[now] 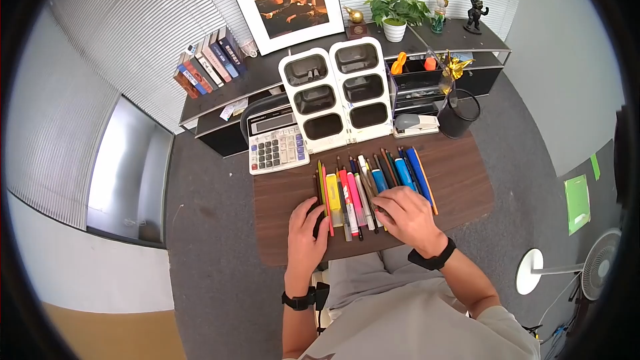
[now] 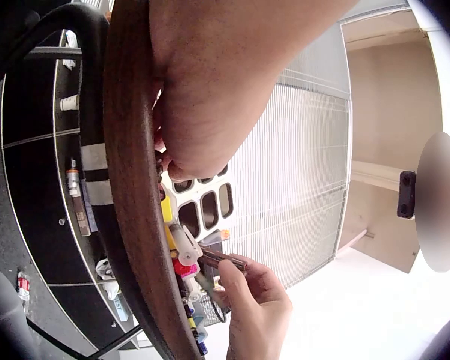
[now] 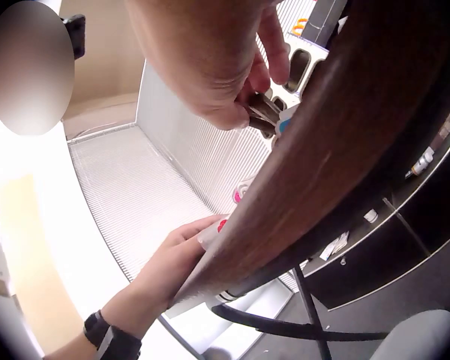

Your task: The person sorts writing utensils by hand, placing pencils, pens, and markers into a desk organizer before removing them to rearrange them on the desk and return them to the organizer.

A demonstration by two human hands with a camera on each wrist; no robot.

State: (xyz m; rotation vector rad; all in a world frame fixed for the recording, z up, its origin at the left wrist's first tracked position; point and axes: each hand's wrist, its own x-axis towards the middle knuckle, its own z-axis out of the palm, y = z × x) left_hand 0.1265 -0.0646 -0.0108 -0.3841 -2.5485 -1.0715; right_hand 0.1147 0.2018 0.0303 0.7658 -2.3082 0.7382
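A row of pens, pencils and markers lies side by side on the brown table (image 1: 460,187), among them a yellow highlighter (image 1: 333,193) and a pink marker (image 1: 355,195). The left hand (image 1: 308,237) rests at the row's left end, its fingers bent loosely beside the outer pencils. Toward the right of the row, the right hand (image 1: 408,219) pinches a brownish pen (image 1: 369,190) between thumb and fingers. In the left wrist view the right hand (image 2: 256,307) holds slim dark pens (image 2: 223,259) slightly raised.
Behind the pens stand a calculator (image 1: 278,145), a white six-compartment organizer (image 1: 345,128), a stapler (image 1: 416,125) and a black mesh cup (image 1: 459,115). A shelf (image 1: 267,73) with books (image 1: 209,63) and a plant (image 1: 395,17) runs along the back.
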